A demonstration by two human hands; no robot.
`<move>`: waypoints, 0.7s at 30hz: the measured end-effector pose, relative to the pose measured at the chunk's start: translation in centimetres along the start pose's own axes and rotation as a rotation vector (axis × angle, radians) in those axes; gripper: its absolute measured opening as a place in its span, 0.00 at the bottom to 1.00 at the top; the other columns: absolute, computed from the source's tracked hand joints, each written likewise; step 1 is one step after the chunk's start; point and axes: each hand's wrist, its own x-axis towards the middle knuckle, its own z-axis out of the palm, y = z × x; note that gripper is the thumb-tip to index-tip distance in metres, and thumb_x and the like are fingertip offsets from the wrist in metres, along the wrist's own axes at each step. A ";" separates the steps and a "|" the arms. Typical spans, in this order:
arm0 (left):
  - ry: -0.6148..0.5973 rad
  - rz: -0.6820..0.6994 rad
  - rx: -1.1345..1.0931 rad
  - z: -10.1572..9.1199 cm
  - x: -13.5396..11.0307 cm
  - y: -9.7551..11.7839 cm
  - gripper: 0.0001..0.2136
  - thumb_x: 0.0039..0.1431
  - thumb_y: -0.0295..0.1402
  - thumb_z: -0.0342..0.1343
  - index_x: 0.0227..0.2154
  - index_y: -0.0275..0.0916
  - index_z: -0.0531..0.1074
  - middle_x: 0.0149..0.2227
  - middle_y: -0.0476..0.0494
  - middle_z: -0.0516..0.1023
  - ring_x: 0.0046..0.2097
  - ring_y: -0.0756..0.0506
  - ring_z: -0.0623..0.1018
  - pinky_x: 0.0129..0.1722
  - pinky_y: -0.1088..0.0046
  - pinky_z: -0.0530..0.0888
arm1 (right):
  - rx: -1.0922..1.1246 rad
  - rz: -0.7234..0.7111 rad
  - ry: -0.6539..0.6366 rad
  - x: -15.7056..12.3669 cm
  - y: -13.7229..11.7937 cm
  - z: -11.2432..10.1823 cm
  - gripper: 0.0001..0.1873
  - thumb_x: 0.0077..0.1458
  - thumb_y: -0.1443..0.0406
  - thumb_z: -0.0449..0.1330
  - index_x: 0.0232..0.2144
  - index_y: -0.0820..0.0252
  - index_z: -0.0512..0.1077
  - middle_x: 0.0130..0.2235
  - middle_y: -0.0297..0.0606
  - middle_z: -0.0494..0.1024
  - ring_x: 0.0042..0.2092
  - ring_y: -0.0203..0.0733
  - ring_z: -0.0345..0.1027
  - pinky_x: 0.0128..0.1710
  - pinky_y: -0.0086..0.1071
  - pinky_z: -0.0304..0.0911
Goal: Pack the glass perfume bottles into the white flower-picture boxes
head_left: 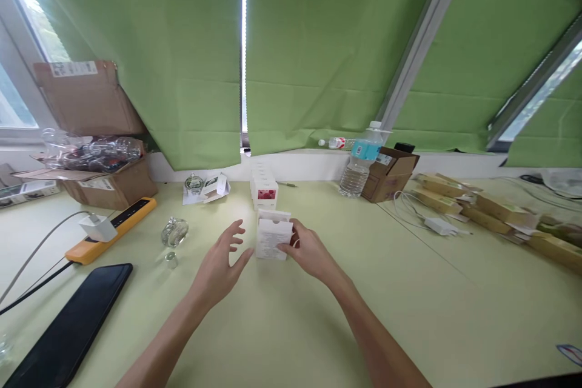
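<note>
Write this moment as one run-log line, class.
right hand: holding small white cardboard box | left hand: open beside it | behind box: row of white cardboard boxes

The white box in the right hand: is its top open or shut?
Open, it seems: a flap stands up behind the front edge of the white box, whose side the right hand grips.

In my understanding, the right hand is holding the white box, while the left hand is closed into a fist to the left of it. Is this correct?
Not quite: the left hand is not a fist. The head view shows it open, thumb and fingers apart, to the left of the white box. The right hand is indeed holding that box.
</note>
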 end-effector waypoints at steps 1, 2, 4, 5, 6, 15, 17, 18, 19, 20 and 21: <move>0.009 0.005 0.021 -0.1 0.1 -0.1 0.21 0.62 0.41 0.49 0.57 0.51 0.56 0.54 0.45 0.68 0.47 0.45 0.75 0.44 0.64 0.75 | -0.019 0.008 0.035 0.3 0.5 -0.1 0.20 0.51 0.65 0.59 0.47 0.56 0.64 0.36 0.35 0.76 0.31 0.39 0.69 0.30 0.32 0.64; 0.016 0.016 0.040 -0.2 0.1 -0.2 0.18 0.62 0.40 0.49 0.55 0.50 0.59 0.53 0.46 0.68 0.47 0.45 0.75 0.44 0.65 0.75 | -0.025 0.008 0.058 0.5 0.9 -0.2 0.20 0.51 0.65 0.59 0.48 0.56 0.63 0.37 0.36 0.76 0.32 0.39 0.70 0.30 0.32 0.64; 0.029 0.044 0.075 -0.5 0.3 -0.3 0.14 0.62 0.39 0.48 0.50 0.49 0.64 0.52 0.47 0.68 0.46 0.46 0.75 0.45 0.66 0.75 | -0.033 0.023 0.092 0.9 1.5 -0.5 0.21 0.51 0.65 0.59 0.48 0.56 0.63 0.40 0.37 0.76 0.32 0.39 0.70 0.30 0.32 0.65; 0.040 0.056 0.093 -0.6 0.3 -0.4 0.13 0.62 0.39 0.48 0.49 0.48 0.66 0.52 0.47 0.69 0.45 0.47 0.75 0.45 0.66 0.75 | -0.035 0.028 0.098 1.0 1.7 -0.5 0.21 0.51 0.64 0.59 0.48 0.56 0.63 0.40 0.37 0.76 0.32 0.38 0.70 0.31 0.32 0.65; 0.053 0.066 0.111 -0.8 0.4 -0.5 0.12 0.62 0.39 0.48 0.47 0.48 0.67 0.51 0.48 0.69 0.45 0.47 0.75 0.45 0.67 0.74 | -0.036 0.035 0.099 1.1 1.8 -0.6 0.21 0.51 0.64 0.59 0.49 0.56 0.63 0.41 0.37 0.75 0.32 0.38 0.70 0.31 0.32 0.65; 0.325 -0.009 0.185 -4.3 1.5 -1.3 0.12 0.61 0.41 0.48 0.41 0.43 0.71 0.46 0.45 0.72 0.41 0.45 0.76 0.41 0.68 0.73 | -0.142 0.023 0.144 0.2 1.0 -0.7 0.46 0.51 0.50 0.59 0.64 0.52 0.42 0.53 0.44 0.69 0.27 0.36 0.66 0.28 0.34 0.65; 0.396 -0.081 0.203 -5.6 1.7 -1.8 0.14 0.60 0.43 0.48 0.42 0.42 0.71 0.44 0.44 0.74 0.39 0.45 0.76 0.39 0.68 0.73 | -0.161 0.014 0.164 0.2 0.8 -0.9 0.46 0.52 0.48 0.57 0.65 0.52 0.39 0.54 0.44 0.68 0.26 0.36 0.65 0.29 0.34 0.65; 0.423 -0.119 0.220 -6.3 1.8 -2.3 0.15 0.60 0.44 0.48 0.43 0.41 0.71 0.43 0.43 0.74 0.38 0.44 0.76 0.38 0.67 0.73 | -0.162 0.008 0.176 0.2 0.7 -1.0 0.44 0.54 0.47 0.55 0.65 0.51 0.39 0.54 0.44 0.68 0.25 0.35 0.65 0.29 0.34 0.65; 0.463 -0.160 0.240 -7.0 1.9 -2.8 0.17 0.59 0.45 0.48 0.44 0.40 0.70 0.43 0.42 0.74 0.37 0.44 0.76 0.38 0.67 0.73 | -0.158 0.001 0.195 0.2 0.6 -1.1 0.42 0.55 0.47 0.53 0.65 0.51 0.39 0.54 0.43 0.68 0.25 0.35 0.65 0.29 0.34 0.65; 0.489 -0.202 0.266 -7.7 1.9 -3.5 0.19 0.58 0.46 0.49 0.46 0.40 0.70 0.44 0.41 0.74 0.36 0.44 0.76 0.38 0.67 0.73 | -0.149 -0.008 0.220 0.2 0.5 -1.2 0.40 0.57 0.47 0.51 0.65 0.51 0.40 0.55 0.44 0.67 0.26 0.35 0.65 0.29 0.34 0.65; 0.515 -0.252 0.307 -8.4 2.0 -4.2 0.21 0.57 0.47 0.50 0.47 0.39 0.69 0.45 0.41 0.74 0.36 0.45 0.76 0.38 0.67 0.72 | -0.137 -0.019 0.252 0.2 0.4 -1.3 0.38 0.58 0.47 0.50 0.64 0.51 0.42 0.55 0.44 0.67 0.27 0.36 0.66 0.30 0.35 0.65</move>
